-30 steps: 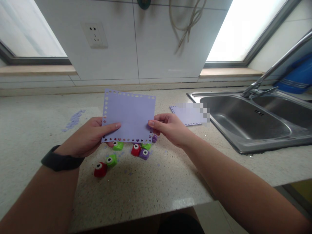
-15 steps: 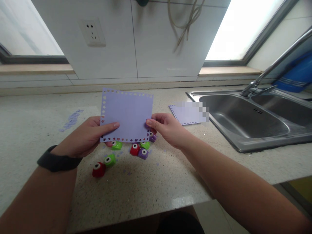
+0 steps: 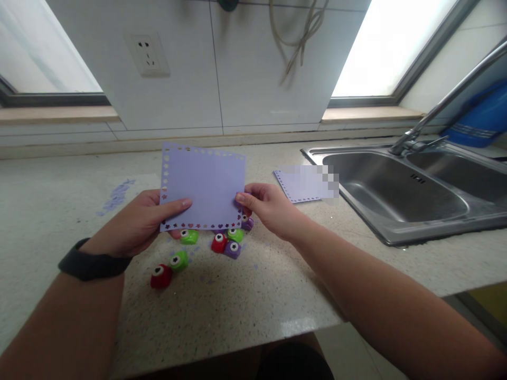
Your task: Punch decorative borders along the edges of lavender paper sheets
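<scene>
A lilac paper sheet (image 3: 204, 184) with punched shapes along its edges is held upright above the counter. My left hand (image 3: 138, 224), with a black wristband, pinches its lower left edge with the thumb on the front. My right hand (image 3: 269, 208) pinches the lower right corner. Beneath the sheet lie several small craft punches: a red one (image 3: 160, 275), a green one (image 3: 179, 260), another green (image 3: 189, 236), a red (image 3: 219, 242) and a purple (image 3: 232, 249). Some punches are partly hidden behind the sheet.
A second lilac sheet (image 3: 301, 184) lies flat beside the steel sink (image 3: 396, 190) at the right, with a tap (image 3: 412, 138). Lilac paper scraps (image 3: 114, 195) are scattered on the speckled counter (image 3: 237, 301) at left. A wall socket (image 3: 147, 53) and hanging cord (image 3: 301, 37) are behind.
The sheet and both hands have shifted slightly left and tilted a little; both grips are unchanged. The punches on the counter have not moved.
</scene>
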`<action>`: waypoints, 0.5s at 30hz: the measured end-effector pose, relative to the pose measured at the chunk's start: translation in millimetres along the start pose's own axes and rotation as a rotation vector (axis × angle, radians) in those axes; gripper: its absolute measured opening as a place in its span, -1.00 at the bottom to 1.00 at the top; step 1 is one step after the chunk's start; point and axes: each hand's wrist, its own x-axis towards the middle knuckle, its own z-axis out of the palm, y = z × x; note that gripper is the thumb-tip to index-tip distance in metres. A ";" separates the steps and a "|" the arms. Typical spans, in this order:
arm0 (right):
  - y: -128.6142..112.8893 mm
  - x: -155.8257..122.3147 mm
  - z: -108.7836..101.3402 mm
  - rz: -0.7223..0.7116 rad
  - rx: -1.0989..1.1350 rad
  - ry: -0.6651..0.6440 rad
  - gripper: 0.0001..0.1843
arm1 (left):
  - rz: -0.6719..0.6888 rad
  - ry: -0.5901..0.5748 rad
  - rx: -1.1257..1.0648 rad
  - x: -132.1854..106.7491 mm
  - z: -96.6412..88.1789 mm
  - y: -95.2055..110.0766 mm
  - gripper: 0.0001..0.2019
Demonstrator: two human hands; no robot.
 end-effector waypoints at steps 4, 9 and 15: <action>0.8 -0.2 -0.2 -0.045 0.030 0.004 -0.63 | 0.007 0.015 -0.022 -0.9 -0.4 2.0 -0.82; 3.7 2.6 -4.2 -0.018 0.139 0.065 -0.65 | 0.016 0.046 -0.064 -2.0 -1.4 3.4 -0.81; 6.0 8.0 -15.1 -0.004 0.203 0.231 -0.61 | 0.054 0.085 -0.102 1.8 -3.9 -0.5 -0.71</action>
